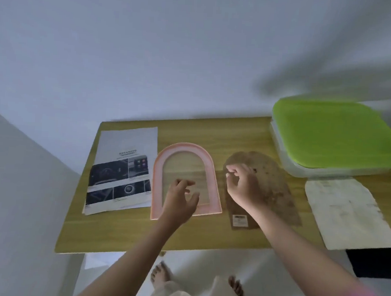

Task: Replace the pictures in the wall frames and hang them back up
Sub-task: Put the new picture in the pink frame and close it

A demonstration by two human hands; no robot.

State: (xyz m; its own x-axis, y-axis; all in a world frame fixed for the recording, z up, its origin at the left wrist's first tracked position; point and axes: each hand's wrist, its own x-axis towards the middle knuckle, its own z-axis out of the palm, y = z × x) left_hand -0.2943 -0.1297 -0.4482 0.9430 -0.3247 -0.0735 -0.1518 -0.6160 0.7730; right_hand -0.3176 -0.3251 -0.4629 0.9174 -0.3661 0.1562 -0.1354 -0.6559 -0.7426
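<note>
A pink arch-shaped picture frame (161,168) lies flat in the middle of the wooden table (138,236), its glass showing the wood below. My left hand (180,199) hovers over its lower part with fingers loosely spread, holding nothing. To the right lies the brown arch-shaped backing board (276,187). My right hand (242,185) is above its left side, fingers loosely curled, with nothing visibly in them. A printed page with car photos (122,168) lies left of the frame. A pale arch-shaped sheet (346,209) lies at the far right.
A clear plastic box with a green lid (335,133) stands at the table's back right. A dark object (375,264) sits at the right front corner. White walls stand behind and to the left. My bare feet (161,276) show below the table's front edge.
</note>
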